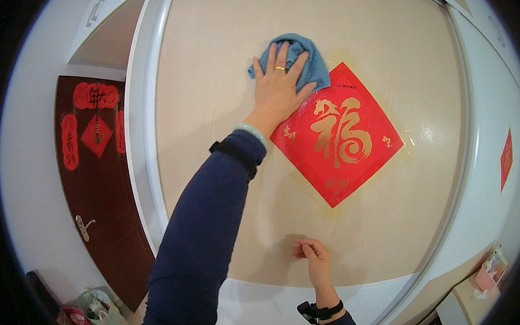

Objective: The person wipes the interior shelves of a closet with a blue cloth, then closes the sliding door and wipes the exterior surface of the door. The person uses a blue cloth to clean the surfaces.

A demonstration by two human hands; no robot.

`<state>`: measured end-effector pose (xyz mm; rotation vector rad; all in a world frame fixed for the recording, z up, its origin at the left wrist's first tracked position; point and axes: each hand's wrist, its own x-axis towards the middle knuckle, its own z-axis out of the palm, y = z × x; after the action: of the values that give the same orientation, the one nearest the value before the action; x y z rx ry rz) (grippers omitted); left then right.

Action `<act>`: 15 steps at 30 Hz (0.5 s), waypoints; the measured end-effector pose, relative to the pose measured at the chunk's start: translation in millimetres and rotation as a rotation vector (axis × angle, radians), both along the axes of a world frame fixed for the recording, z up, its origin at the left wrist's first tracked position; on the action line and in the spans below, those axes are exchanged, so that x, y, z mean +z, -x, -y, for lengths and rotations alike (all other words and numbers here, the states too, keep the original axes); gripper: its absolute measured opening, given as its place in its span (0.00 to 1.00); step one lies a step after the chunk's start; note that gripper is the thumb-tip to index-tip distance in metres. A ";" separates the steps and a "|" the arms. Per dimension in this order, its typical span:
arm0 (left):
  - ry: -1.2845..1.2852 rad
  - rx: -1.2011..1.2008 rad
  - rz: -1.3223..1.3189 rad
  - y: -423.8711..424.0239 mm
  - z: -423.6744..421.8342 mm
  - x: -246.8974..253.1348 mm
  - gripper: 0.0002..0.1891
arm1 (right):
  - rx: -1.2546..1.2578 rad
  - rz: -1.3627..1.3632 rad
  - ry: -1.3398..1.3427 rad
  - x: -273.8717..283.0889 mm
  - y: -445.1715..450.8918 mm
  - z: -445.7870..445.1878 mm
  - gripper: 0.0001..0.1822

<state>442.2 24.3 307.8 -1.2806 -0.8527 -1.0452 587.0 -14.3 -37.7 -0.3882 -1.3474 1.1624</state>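
My left hand (280, 83), fingers spread and a gold ring on one of them, presses a blue cloth (317, 63) flat against a beige sliding door panel (212, 66). The cloth's lower right edge overlaps the upper left side of a red diamond-shaped paper decoration (342, 135) with gold lettering. Yellowish smudges surround that paper on the panel. Lower down, my right hand (314, 254) hangs in front of the panel with curled fingers, thumb against them; nothing shows in it. A pale bangle and a black strap circle my left wrist.
To the left, a dark brown door (100, 191) bears red paper decorations and a metal handle (83, 227). Bags (100, 309) stand on the floor at lower left. A desk (474, 305) at lower right carries a pink container (485, 278). A silver frame (462, 148) edges the panel.
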 end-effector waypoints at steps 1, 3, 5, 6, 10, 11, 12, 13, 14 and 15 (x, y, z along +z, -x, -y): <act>-0.009 -0.005 -0.019 -4.9 -1.6 4.2 0.33 | 0.000 -0.007 0.007 -0.4 0.8 -0.2 0.10; -0.012 -0.011 -0.009 -8.0 -2.4 7.7 0.33 | -0.005 -0.020 0.019 -1.5 1.0 -1.4 0.10; -0.001 -0.016 -0.012 -3.5 0.1 5.2 0.33 | -0.004 -0.038 0.017 -2.0 0.1 -2.1 0.10; -0.004 -0.009 0.011 2.2 1.4 -0.1 0.33 | 0.001 -0.044 0.018 -2.4 0.2 -1.4 0.10; 0.028 0.031 0.149 42.2 19.7 -30.4 0.33 | 0.037 -0.028 0.010 -1.9 8.8 3.9 0.10; 0.037 0.033 0.178 55.0 25.7 -40.0 0.33 | 0.052 -0.024 0.008 -2.4 12.1 4.4 0.10; 0.043 0.036 0.208 70.4 31.1 -50.5 0.34 | 0.070 -0.018 0.005 -2.5 15.8 4.9 0.10; 0.048 0.044 0.237 84.6 36.5 -61.5 0.34 | 0.070 0.000 -0.002 -3.0 20.1 4.5 0.10; 0.044 0.058 0.263 97.6 41.1 -73.5 0.34 | 0.069 0.016 -0.010 -4.1 24.5 3.5 0.10; 0.042 0.071 0.289 110.4 44.2 -87.7 0.34 | 0.068 0.034 -0.015 -5.6 29.2 2.9 0.10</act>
<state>331.8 -19.9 220.1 -1.1407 -1.1361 -1.1778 557.8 -17.2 -43.2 -0.3549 -1.4074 1.2057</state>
